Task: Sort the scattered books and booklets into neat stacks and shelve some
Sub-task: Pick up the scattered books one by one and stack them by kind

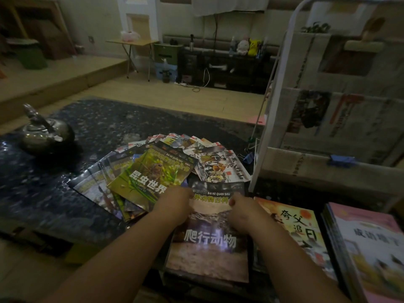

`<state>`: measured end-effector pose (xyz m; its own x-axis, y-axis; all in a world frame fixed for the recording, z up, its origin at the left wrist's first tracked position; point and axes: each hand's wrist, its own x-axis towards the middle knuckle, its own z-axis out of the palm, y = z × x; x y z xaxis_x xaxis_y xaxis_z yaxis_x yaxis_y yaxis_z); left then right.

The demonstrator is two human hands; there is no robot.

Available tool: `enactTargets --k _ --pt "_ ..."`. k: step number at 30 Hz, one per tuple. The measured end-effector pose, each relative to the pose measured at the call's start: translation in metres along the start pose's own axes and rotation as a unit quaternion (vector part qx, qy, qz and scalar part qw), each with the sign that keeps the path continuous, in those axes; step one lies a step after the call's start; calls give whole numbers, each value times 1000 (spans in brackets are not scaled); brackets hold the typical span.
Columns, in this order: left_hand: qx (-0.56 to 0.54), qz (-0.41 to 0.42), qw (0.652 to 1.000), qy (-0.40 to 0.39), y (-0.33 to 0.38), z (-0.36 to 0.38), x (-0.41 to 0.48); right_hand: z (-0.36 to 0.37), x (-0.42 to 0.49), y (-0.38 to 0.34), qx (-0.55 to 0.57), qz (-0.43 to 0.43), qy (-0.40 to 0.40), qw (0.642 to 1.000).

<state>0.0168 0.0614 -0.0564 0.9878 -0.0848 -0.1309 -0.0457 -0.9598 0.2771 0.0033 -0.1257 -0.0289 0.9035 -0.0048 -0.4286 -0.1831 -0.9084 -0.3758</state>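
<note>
Left hand point(175, 204) and right hand point(242, 213) lay on the reptile book point(207, 248), fingertips hidden.
Grip unclear; scattered booklets point(153, 171) fanned behind it on a dark speckled table point(54, 193), room dim.

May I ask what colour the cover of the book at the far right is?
The book is mostly pink; head view.

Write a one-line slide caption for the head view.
Left hand and right hand on a reptile book, beside fanned booklets on a dark table.
</note>
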Motion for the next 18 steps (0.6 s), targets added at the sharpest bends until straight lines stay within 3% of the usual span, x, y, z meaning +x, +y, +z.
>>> enactTargets --k 5,9,11,18 --pt "23 5 1000 -13 1 0 0 5 5 -1 -65 -49 41 996" --pt "39 10 999 -9 3 1 0 10 -2 -6 -94 -109 -33 989" --pt "44 3 999 -6 5 3 -1 14 -5 -9 -117 -112 -60 985" --pt "-15 -2 1000 -13 3 10 1 15 -2 -5 -157 -102 -43 981"
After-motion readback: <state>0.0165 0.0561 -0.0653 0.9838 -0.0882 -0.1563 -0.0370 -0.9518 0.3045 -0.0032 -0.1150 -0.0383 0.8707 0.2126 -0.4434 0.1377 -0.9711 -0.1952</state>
